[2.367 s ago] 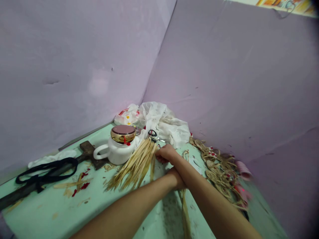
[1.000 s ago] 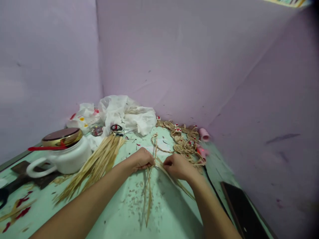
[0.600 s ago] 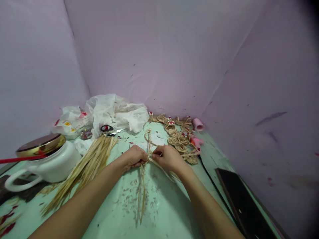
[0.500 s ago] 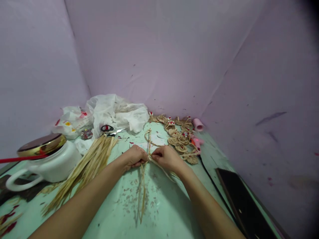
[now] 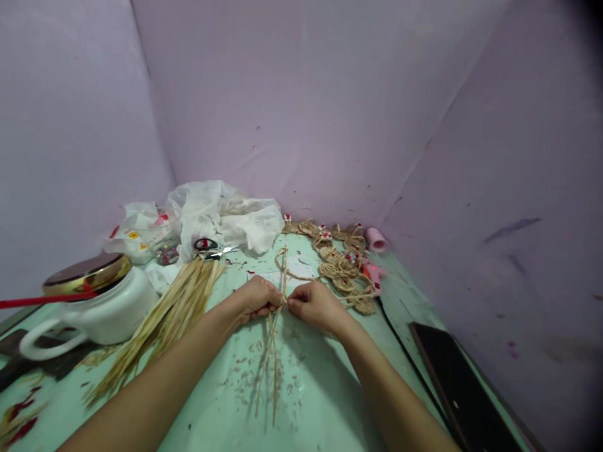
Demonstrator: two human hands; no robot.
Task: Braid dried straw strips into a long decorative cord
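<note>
At the middle of the table, my left hand (image 5: 261,296) is closed on a thin straw braid (image 5: 284,270). The braided part runs up from my fingers toward the back of the table, and loose straw strands (image 5: 274,370) hang down below. My right hand (image 5: 313,304) pinches the straw close to my left fingertips; the strand inside its fingers is mostly hidden. Left of my left forearm lies a fanned bundle of dry straw (image 5: 164,320). Scissors (image 5: 219,253) rest beyond its top end.
Coiled rope flowers (image 5: 339,267) with red and white beads lie behind my right hand, beside a pink glue gun (image 5: 372,273) and a pink spool (image 5: 375,240). White plastic bags (image 5: 226,213), a white cup (image 5: 113,314) and a gold-rimmed lid (image 5: 89,274) stand left. A dark phone (image 5: 461,383) lies right.
My hands stay together on the braid. A pale strand trailing below my right hand has been drawn out of sight, and the hanging strands have swung slightly right. The view has shifted a little.
</note>
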